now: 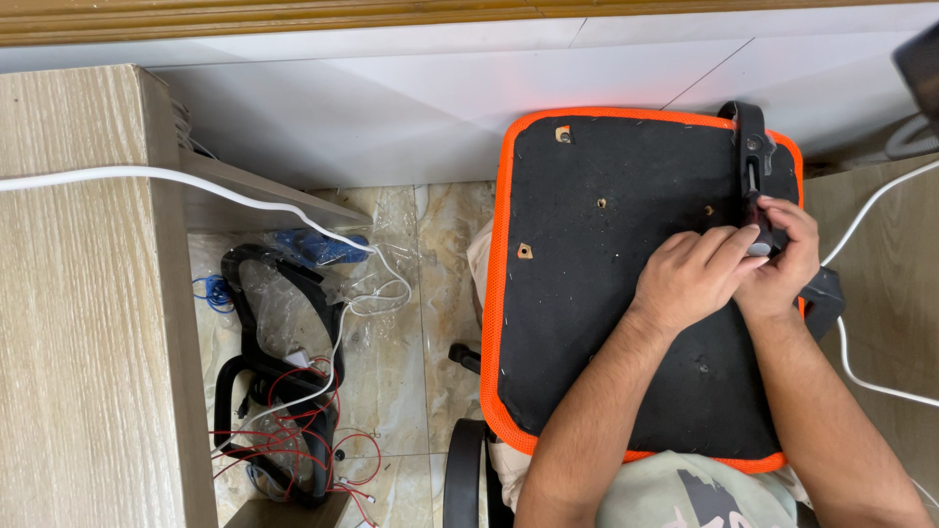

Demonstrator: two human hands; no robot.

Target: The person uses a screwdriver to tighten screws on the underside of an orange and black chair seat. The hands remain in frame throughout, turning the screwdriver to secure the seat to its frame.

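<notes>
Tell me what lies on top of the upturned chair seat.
A black armrest bracket lies along the right edge of the chair seat. The left hand and right hand cover its lower part, hiding what they grip.

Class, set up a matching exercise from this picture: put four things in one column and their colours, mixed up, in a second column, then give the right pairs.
Things:
1. seat edging
2. long cable
3. thin wires
4. armrest bracket

Colours:
A. black
B. red
C. orange
D. white

Pairs: 1-C, 2-D, 3-B, 4-A
</notes>
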